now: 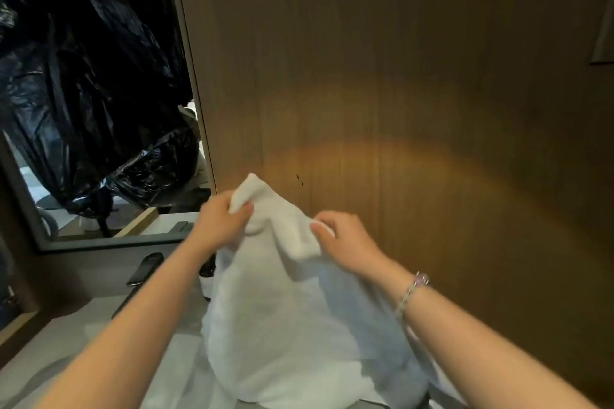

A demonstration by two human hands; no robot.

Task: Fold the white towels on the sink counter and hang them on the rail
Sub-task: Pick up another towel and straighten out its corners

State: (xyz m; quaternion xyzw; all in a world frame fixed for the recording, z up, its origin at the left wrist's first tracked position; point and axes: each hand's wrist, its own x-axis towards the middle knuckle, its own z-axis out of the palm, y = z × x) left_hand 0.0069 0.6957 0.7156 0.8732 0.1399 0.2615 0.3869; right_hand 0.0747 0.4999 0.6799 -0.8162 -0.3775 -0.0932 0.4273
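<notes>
White towel [282,309] hangs bunched close before the wood wall [398,93], over the counter [66,342]. Step in hand, as judged: finding the corners for the first fold. The next move likely calls for spreading the top edge; the wall ahead and the mirror [99,109] at left bound the room. Left hand [221,222] and right hand [345,239] each pinch that edge, fingers curled.

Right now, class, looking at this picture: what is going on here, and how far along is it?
A person holds a white towel up before a wooden wall. The left hand and right hand each pinch its top edge; the rest hangs down toward the counter. It is not yet folded, and no rail shows.
</notes>
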